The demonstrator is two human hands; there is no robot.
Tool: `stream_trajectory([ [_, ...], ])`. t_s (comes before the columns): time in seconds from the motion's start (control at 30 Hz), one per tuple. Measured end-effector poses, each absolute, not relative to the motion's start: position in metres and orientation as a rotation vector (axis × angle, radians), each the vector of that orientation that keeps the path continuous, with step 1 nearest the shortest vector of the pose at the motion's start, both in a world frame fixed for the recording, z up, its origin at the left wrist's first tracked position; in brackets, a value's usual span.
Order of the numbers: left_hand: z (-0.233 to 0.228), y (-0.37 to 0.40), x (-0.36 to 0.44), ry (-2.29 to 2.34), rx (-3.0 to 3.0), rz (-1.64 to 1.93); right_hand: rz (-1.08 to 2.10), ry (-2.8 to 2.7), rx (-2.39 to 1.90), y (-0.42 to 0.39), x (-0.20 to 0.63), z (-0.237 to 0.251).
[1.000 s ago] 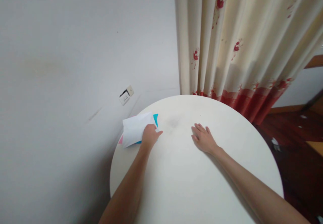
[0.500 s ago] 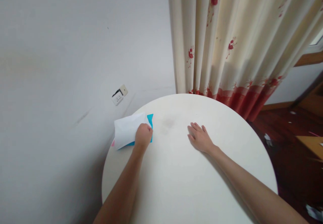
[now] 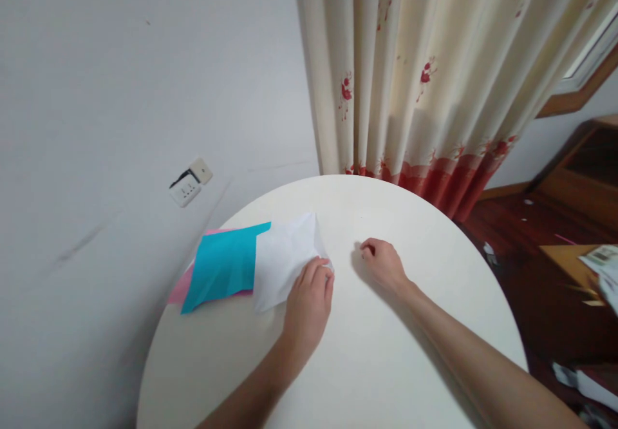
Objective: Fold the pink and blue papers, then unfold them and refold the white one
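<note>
Gripping wht pkt [image 3: 280,256] (contents hidden) w/ L hand [image 3: 309,300]; R hand [image 3: 385,266] curled, grip unclear

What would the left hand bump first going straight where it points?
Past the white paper it touches, the left hand has white tabletop ahead, then probably the flowered curtain, though depth there is unclear.

The white sheet [image 3: 280,258] — roughly rectangular, creased at its right end — overlapped the blue sheet [image 3: 224,265] (along that sheet's right side).
</note>
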State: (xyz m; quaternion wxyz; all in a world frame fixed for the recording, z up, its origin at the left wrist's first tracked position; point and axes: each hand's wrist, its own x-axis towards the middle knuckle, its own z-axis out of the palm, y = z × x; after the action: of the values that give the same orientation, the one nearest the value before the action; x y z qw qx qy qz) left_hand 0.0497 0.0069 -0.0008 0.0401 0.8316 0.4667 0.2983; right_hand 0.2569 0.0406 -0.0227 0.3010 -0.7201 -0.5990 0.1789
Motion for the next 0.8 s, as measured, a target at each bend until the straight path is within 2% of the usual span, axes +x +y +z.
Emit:
stream_trajectory([
  [0.17,-0.020,0.010,0.059,1.454,2.518,0.764,0.520,-1.725,-2.241,0.040,0.271,-0.007],
  [0.3,-0.021,0.017,0.058,1.449,2.475,0.739,0.556,-1.741,-2.345,0.041,0.280,-0.004],
  [0.63,-0.023,0.016,0.060,1.303,2.339,0.802,0.560,-1.738,-2.290,0.037,0.276,-0.003],
  [0.8,-0.014,0.003,0.071,0.985,2.323,0.755,0.490,-1.693,-1.920,0.033,0.266,-0.006],
])
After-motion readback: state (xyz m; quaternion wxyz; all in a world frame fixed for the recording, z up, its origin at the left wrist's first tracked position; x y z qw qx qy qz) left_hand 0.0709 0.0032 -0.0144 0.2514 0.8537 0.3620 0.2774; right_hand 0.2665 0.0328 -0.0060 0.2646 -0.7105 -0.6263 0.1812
